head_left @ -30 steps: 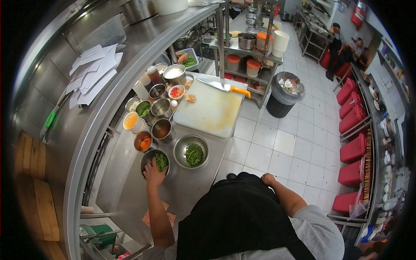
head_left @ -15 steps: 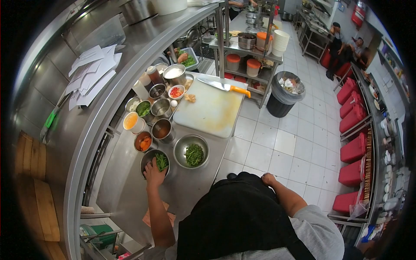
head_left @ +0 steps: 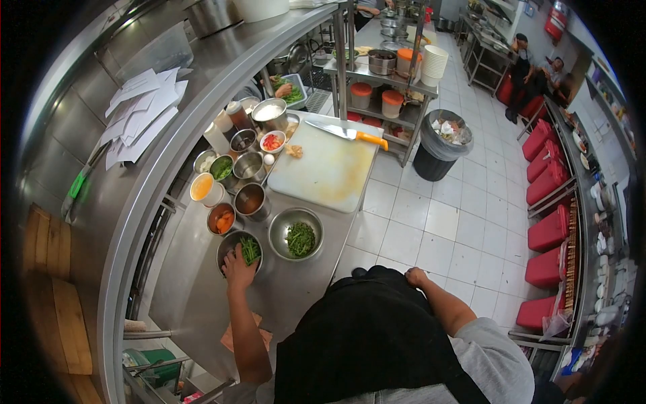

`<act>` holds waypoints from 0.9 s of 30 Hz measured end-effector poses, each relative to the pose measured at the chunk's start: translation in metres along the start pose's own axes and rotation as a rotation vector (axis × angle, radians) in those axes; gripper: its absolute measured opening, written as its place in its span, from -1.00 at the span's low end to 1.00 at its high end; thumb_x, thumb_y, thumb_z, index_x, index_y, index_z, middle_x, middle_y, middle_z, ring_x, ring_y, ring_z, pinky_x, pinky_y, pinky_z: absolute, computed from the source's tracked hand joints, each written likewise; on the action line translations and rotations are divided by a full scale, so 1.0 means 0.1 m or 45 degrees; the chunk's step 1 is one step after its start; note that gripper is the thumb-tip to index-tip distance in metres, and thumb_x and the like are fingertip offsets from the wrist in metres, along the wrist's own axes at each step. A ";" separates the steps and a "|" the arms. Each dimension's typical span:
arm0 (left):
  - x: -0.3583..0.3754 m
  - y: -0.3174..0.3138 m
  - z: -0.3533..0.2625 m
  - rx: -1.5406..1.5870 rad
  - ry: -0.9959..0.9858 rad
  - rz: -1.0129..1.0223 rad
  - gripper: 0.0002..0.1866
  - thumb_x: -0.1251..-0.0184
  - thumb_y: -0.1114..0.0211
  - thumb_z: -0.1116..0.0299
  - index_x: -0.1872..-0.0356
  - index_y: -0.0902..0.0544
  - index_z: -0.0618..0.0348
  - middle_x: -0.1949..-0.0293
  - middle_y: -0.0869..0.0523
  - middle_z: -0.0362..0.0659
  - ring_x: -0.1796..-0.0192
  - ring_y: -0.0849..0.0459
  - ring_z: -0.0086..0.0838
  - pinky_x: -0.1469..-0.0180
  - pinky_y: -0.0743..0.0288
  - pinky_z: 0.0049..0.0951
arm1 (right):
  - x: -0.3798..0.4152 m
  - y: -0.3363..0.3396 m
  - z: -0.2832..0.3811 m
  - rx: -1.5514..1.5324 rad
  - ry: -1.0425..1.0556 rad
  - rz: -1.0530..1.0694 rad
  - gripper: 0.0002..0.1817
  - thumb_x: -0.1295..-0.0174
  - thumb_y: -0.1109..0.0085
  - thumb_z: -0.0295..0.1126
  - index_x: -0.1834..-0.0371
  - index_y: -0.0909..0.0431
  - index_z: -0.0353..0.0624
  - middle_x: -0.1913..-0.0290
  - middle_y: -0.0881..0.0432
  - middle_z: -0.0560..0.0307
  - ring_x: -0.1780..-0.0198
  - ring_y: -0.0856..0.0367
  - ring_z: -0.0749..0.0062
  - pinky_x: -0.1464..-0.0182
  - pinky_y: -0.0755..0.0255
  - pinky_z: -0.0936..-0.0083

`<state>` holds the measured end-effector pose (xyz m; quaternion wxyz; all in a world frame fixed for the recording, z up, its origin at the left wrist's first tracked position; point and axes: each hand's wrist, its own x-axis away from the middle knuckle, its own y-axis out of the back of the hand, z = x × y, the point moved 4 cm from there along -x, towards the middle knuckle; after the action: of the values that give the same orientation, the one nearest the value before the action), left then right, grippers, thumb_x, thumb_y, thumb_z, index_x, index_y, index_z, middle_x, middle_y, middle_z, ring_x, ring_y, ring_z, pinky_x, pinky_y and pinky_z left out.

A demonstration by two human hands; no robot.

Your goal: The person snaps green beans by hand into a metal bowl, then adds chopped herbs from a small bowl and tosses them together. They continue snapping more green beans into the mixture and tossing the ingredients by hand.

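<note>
My left hand reaches into a steel bowl of cut green stalks, its fingers curled in among them; the fingertips are hidden. To the right stands a wider steel bowl with small chopped greens at its bottom. My right hand is closed beside the black apron, away from the counter. What it holds, if anything, is hidden.
A white cutting board bears a knife with an orange handle. Several containers crowd the counter's left, among them a pot of orange pieces. A lined trash bin stands on the floor. Two people sit at the far right.
The view has shifted very slightly. My left hand stays in the bowl of green stalks, and my right hand stays closed by the apron.
</note>
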<state>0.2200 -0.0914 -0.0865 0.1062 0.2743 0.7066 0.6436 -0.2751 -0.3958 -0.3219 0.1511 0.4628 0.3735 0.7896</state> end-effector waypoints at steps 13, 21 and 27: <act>0.01 0.01 -0.01 0.015 -0.021 -0.009 -0.13 -0.25 -0.36 0.04 -0.52 -0.17 0.05 -0.37 -0.34 0.12 -0.41 -0.28 0.02 -0.41 -0.12 0.06 | 0.08 0.08 0.05 -0.065 0.013 -0.068 -0.58 -0.27 0.08 -0.18 0.21 -0.70 -0.29 0.07 -0.69 -0.33 -0.01 -0.63 -0.24 -0.12 -0.48 0.03; -0.01 0.00 0.01 0.018 -0.004 0.025 -0.12 -0.26 -0.35 0.01 -0.53 -0.13 0.05 -0.39 -0.32 0.12 -0.43 -0.25 0.01 -0.42 -0.10 0.04 | 0.02 0.02 0.01 -0.086 0.004 -0.076 -0.58 -0.25 0.05 -0.16 0.19 -0.71 -0.27 0.09 -0.69 -0.31 0.01 -0.65 -0.24 -0.11 -0.49 0.04; 0.01 0.04 -0.03 -0.018 0.006 0.021 -0.12 -0.27 -0.34 0.00 -0.53 -0.13 0.04 -0.39 -0.32 0.13 -0.43 -0.24 0.02 -0.42 -0.10 0.05 | -0.03 0.00 0.00 -0.138 -0.025 -0.087 -0.54 -0.32 0.10 -0.11 0.23 -0.72 -0.25 0.04 -0.70 -0.25 -0.02 -0.65 -0.19 -0.12 -0.51 0.06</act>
<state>0.2183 -0.0933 -0.0816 0.1014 0.2779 0.7001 0.6499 -0.2740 -0.3974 -0.3237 0.2067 0.4486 0.3442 0.7985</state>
